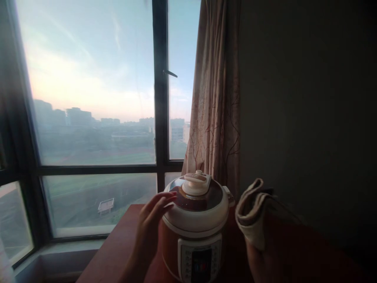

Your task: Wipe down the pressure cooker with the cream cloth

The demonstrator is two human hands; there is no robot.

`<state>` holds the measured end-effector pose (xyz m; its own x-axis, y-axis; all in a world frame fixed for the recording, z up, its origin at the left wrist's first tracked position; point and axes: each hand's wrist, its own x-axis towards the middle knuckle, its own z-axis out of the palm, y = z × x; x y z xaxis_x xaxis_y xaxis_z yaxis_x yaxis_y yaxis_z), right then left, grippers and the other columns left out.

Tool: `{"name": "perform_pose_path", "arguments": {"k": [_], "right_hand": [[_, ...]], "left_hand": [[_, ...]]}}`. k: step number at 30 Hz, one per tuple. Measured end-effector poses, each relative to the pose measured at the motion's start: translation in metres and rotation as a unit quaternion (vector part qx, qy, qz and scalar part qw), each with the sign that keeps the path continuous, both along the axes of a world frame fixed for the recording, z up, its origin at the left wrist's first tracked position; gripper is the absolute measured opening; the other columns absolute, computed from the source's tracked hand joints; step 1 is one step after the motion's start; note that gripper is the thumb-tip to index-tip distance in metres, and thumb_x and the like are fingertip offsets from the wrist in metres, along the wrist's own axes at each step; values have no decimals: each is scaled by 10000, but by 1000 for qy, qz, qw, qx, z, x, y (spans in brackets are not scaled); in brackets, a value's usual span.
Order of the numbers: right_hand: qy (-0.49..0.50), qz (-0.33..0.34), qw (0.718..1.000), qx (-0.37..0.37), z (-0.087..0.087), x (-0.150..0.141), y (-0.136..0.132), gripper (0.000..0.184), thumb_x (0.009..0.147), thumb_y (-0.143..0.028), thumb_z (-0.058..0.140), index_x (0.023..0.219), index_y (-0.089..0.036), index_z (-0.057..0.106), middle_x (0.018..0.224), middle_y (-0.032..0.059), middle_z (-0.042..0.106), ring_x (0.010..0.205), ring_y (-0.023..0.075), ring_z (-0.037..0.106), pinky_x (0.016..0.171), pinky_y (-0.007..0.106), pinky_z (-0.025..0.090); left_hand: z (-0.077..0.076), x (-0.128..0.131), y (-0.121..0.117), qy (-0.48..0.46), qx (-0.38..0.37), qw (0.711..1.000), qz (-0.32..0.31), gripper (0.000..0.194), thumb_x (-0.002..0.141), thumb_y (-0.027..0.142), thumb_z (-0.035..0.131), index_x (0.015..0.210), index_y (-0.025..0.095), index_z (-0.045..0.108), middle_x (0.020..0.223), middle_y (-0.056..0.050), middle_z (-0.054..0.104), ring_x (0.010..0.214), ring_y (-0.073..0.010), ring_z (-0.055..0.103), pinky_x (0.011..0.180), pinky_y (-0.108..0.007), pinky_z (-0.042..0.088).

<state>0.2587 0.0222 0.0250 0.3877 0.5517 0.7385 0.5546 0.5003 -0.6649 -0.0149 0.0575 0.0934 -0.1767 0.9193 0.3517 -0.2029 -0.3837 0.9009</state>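
An electric pressure cooker [193, 224] with a white rim, brown body and front control panel stands in front of me. Its lid [188, 202] is on, with a pale knob handle [196, 182] at the centre. At the lid's left edge, my left hand [151, 220] has its fingers stretched out over the rim, apparently touching it. To the right of the cooker, my right hand [255, 255] grips a folded beige cloth [251, 214], held up off the table. The cloth hides most of that hand's fingers.
The cooker rests on a reddish-brown table [118, 239]. Behind it hangs a patterned curtain [212, 98], beside a dark-framed window [160, 118] that fills the left. A dark wall [294, 98] stands on the right, and the table's right part is in deep shadow.
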Motion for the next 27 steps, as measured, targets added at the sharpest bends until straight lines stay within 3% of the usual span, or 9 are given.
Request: {"name": "perform_pose_path", "arguments": {"k": [2,4,7,10,12,15,20,22,27], "right_hand": [[-82,23,996,-6,-2,-27,12,528,854,-346,635,1379,-314,589,1359,85,644,1298,412,551,1097,632,431],[-125,37,991,15,-15,-53,17,551,865,-333,578,1415,-340,550,1416,66,600,1329,418,519,1111,671,397],[-151,40,988,10,-39,-80,12,640,828,-390,629,1456,-368,506,1560,27,440,1447,455,340,1182,709,256],[-163,26,986,22,-46,-86,9,695,783,-438,683,1453,-374,514,1603,-12,365,1511,463,141,1222,706,125],[-165,16,986,34,-36,-80,15,731,784,-401,677,1484,-325,483,1594,18,384,1516,461,121,1220,706,115],[-156,6,988,17,-9,-63,40,714,797,-296,625,1493,-255,470,1548,81,453,1495,428,242,1215,657,189],[-76,31,987,-137,27,-22,106,504,776,-334,584,1252,-193,669,1278,161,668,1279,394,539,1120,531,363],[-17,65,968,-242,36,-4,133,395,740,-372,606,1074,-198,729,1149,155,715,1184,399,593,1040,500,413],[54,160,914,-370,41,36,181,325,762,-444,542,684,-169,695,693,103,716,678,280,664,632,368,504]], "left_hand": [[-6,-31,17,31,22,991,125,332,798,455,680,963,171,730,1110,-101,755,1145,-328,631,968,-396,465],[-13,-51,35,71,21,981,181,366,773,464,674,1004,182,712,1148,-88,732,1198,-336,587,1015,-414,427],[-26,-59,61,101,-39,977,182,455,740,498,684,1060,175,687,1152,-96,700,1166,-327,588,976,-406,439],[-40,-51,77,62,-89,986,123,543,700,513,717,1094,141,667,1086,-95,693,1012,-284,628,798,-337,478],[-48,-44,81,18,-98,992,72,584,690,488,727,1141,125,648,962,-56,694,844,-223,623,685,-287,450],[-54,-40,81,-28,-87,995,28,621,684,419,720,1217,116,618,811,2,656,670,-153,547,604,-250,394],[-52,-40,80,-21,-88,994,56,594,622,387,692,1143,103,672,768,-4,656,637,-164,543,583,-264,393],[-52,-40,80,-13,-84,994,74,569,612,387,676,1104,103,694,787,-18,672,643,-174,552,591,-274,404],[-59,-40,87,-14,-56,994,88,527,619,374,660,1078,116,696,847,-26,678,705,-189,564,626,-284,419]]}}
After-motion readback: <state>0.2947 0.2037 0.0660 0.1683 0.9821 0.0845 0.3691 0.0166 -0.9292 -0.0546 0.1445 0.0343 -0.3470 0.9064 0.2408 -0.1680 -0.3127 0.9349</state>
